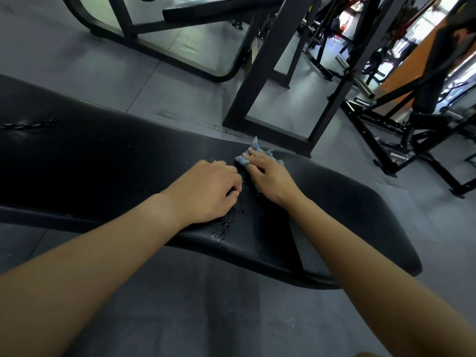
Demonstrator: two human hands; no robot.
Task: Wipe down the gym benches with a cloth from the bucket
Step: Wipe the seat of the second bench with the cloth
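Note:
A long black padded bench [98,161] runs across the view from the left to the lower right. On its far edge lies a crumpled blue cloth [253,150]. My right hand [268,176] lies on the cloth with straight fingers, pressing it onto the pad. My left hand [208,191] rests on the pad just left of it, fingers loosely curled, holding nothing. Water droplets [222,228] speckle the pad near the front edge below my left hand. No bucket is in view.
A black steel rack frame [268,81] stands on the grey floor just beyond the cloth. Another machine frame [159,45] is at the back left. Black equipment with steel bars [365,91] crowds the right side. Grey floor [231,318] lies in front of the bench.

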